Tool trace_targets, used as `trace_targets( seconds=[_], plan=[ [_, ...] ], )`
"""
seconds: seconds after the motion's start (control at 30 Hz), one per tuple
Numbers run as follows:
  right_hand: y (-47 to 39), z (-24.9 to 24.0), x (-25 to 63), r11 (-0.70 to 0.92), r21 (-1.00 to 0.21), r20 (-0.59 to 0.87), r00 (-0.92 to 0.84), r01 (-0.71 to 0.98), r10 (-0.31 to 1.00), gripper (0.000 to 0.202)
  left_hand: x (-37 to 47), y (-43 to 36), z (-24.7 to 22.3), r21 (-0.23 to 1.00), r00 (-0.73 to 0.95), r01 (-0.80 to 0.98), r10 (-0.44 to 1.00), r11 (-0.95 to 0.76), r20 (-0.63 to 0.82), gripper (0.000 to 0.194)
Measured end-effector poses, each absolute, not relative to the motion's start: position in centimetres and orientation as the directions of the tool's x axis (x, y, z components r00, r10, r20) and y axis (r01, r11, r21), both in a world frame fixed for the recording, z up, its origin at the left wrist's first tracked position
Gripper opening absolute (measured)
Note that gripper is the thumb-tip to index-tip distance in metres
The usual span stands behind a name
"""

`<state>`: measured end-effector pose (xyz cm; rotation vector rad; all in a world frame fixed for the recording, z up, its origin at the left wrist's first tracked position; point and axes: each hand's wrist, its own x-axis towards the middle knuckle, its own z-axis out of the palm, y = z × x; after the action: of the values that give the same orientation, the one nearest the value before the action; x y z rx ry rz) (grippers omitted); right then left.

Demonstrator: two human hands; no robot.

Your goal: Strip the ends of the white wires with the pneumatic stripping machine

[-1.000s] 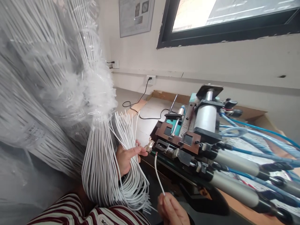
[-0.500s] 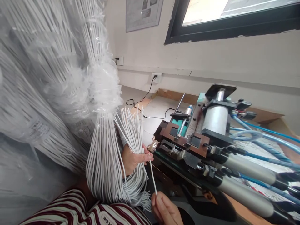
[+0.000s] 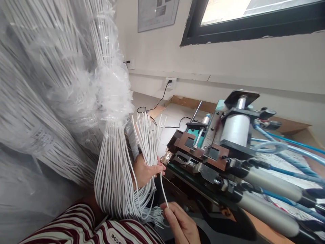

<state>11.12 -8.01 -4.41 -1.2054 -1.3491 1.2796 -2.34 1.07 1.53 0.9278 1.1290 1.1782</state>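
My left hand [image 3: 144, 171] is wrapped round a bunch of thin white cables [image 3: 148, 139], whose cut ends fan out above the fist. Between the thumb and fingers of my right hand [image 3: 181, 222] is one white cable [image 3: 163, 189], which runs up to the left hand's fingertips. A thick hank of the same cables [image 3: 114, 173] hangs beside the left hand and loops near my lap. More cable ends [image 3: 155, 216] bunch below. The palm side of the left hand is hidden by the cables.
Plastic-wrapped cable bundles [image 3: 114, 88] fill the left side. On the right stands a pneumatic machine [image 3: 203, 149] with grey cylinders [image 3: 269, 213] and blue air hoses [image 3: 291, 169]. A black cord [image 3: 162, 98] runs from a wall socket [image 3: 170, 83] onto the bench.
The bunch in my left hand has tilted slightly to the right. The single cable now bows between the hands, and my right hand has shifted a little, its fingers higher.
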Motion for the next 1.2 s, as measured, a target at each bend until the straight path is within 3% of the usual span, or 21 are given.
trace_targets(
  seconds=[0.13, 0.4, 0.57, 0.67, 0.8, 0.93, 1.2],
  plan=[
    [-7.1, -4.0, 11.5, 0.056, -0.985, 0.05, -0.044, 0.16, 0.998, 0.02, -2.5, 1.1, 1.2, 0.952, 0.068, -0.253, 0.984, 0.174, -0.162, 0.02],
    [-5.3, -3.5, 10.7, -0.028, -0.996, -0.021, 0.089, 0.086, 0.996, 0.031, -2.1, 0.6, 0.8, 0.902, 0.24, -0.328, 0.948, 0.281, -0.208, 0.021],
    [-5.8, -5.0, 11.0, 0.005, -0.999, 0.0, -0.11, 0.052, 0.994, 0.033, -2.2, 1.1, 0.8, 0.881, 0.136, -0.399, 0.966, 0.255, -0.218, 0.021],
    [-6.9, -6.7, 11.1, -0.118, -0.992, -0.111, -0.154, -0.038, 0.982, 0.036, -2.6, 1.5, 0.7, 0.872, 0.067, -0.428, 0.971, 0.237, -0.231, 0.024],
    [-6.8, -6.4, 10.2, -0.276, -0.923, -0.227, -0.198, -0.268, 0.953, 0.036, -2.8, 1.1, 0.5, 0.817, 0.31, -0.405, 0.902, 0.41, -0.3, 0.025],
    [-5.4, -4.2, 9.2, -0.312, -0.822, -0.209, -0.258, -0.476, 0.943, 0.033, -2.9, 0.2, 0.4, 0.791, 0.473, -0.386, 0.838, 0.474, -0.272, 0.019],
    [-9.0, -3.8, 10.7, -0.384, -0.857, -0.259, -0.356, -0.344, 0.898, 0.041, -2.9, -1.7, 1.3, 0.767, 0.439, -0.39, 0.835, 0.509, -0.331, 0.022]
  ],
)
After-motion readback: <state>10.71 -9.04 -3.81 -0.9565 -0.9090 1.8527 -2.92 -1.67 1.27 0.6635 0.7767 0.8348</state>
